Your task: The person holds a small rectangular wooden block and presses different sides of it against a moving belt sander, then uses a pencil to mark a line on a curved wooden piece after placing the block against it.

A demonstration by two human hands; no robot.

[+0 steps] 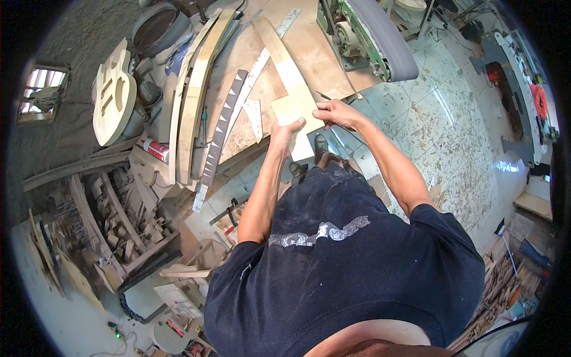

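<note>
A long pale wooden board (286,65) runs from the workbench toward my body, its near end past the bench edge. Across it lies a flat, pale yellow rectangular piece (291,111). My left hand (284,134) grips the left side at this crossing, thumb on top. From the right, my right hand (339,114) pinches the rectangular piece's edge, fingers curled. A thin dark stick, perhaps a pencil (323,96), shows beside the right fingers; whether they hold it I cannot tell. Just left of these lie a small tapered white piece (254,119) and a dark fretboard with pale triangular inlays (223,125).
Curved wooden strips (199,89) and a screwdriver (204,124) lie at the bench's left. A pale guitar body (113,98) stands beyond. A belt sander (380,44) is at the far right of the bench (309,35). Wood scraps (128,229) fill a bin at lower left.
</note>
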